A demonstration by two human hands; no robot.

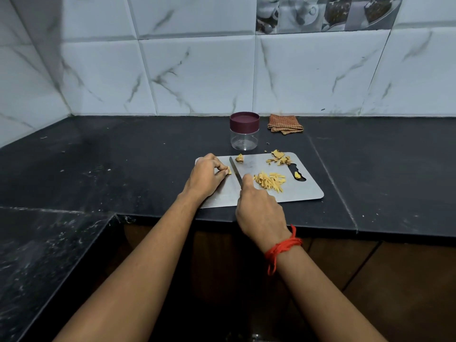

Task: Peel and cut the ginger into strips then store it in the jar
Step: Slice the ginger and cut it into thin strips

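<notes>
Now your left hand (204,177) pinches the ginger (229,171) at the board's (296,193) left edge; right hand (259,211) grips the knife (235,172). Tuck those fingers, slice thin, even strips.

arms: bare, sleeveless | right wrist: red thread band (283,249), knotted

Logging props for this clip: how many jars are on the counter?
1. The clear jar, maroon lid on, stands behind the cutting board, left of the folded cloth. No other shows.
</notes>
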